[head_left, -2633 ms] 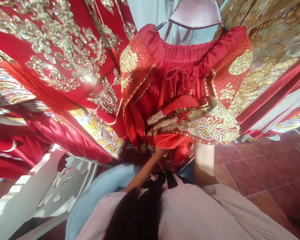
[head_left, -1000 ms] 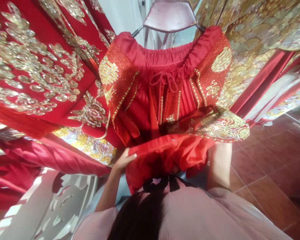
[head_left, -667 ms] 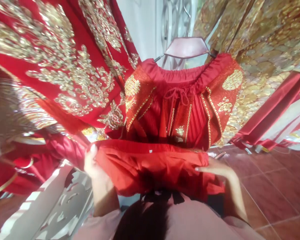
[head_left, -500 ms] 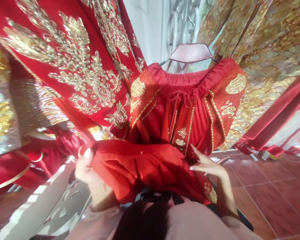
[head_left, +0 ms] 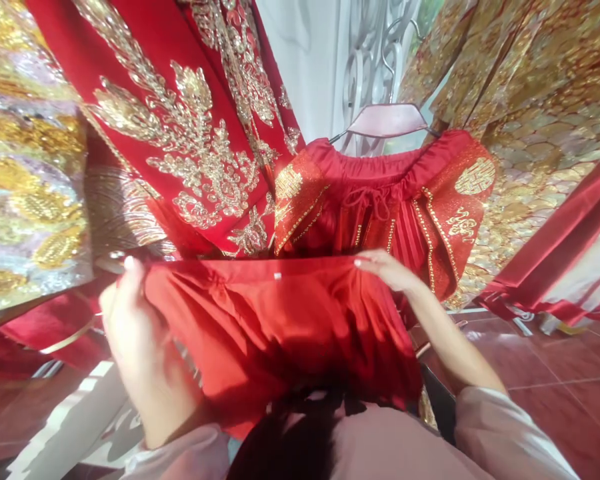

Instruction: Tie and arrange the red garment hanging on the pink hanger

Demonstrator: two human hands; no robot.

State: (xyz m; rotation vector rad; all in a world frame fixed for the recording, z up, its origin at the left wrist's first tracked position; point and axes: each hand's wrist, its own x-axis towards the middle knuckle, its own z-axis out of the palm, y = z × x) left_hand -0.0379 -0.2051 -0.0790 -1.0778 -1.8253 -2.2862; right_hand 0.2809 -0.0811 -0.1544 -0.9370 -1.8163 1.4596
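Observation:
A red skirt [head_left: 280, 313] with gathers under its waistband is stretched across my lap, and a small white tag shows at the band. My left hand [head_left: 135, 333] grips the skirt's left end, thumb up. At the right end of the waistband, my right hand [head_left: 385, 267] has its fingers closed on the top edge. Just behind hangs another red skirt [head_left: 400, 200] with gold embroidery, beaded trim and a tied drawstring, on a hanger [head_left: 387, 121]. The lower part of the held skirt lies in shadow against my body.
A red robe [head_left: 145, 127] with gold sequin embroidery hangs at the left, beside a gold and silver sequined cloth [head_left: 30, 187]. Gold scale-patterned fabric [head_left: 540, 100] hangs on the right. White slatted furniture [head_left: 65, 420] stands low at left. Red tiles [head_left: 535, 373] cover the floor.
Both hands have risen and moved apart, pulling the skirt's waistband straight and level. My right hand, with fingers extended before, has now closed on the band's right end.

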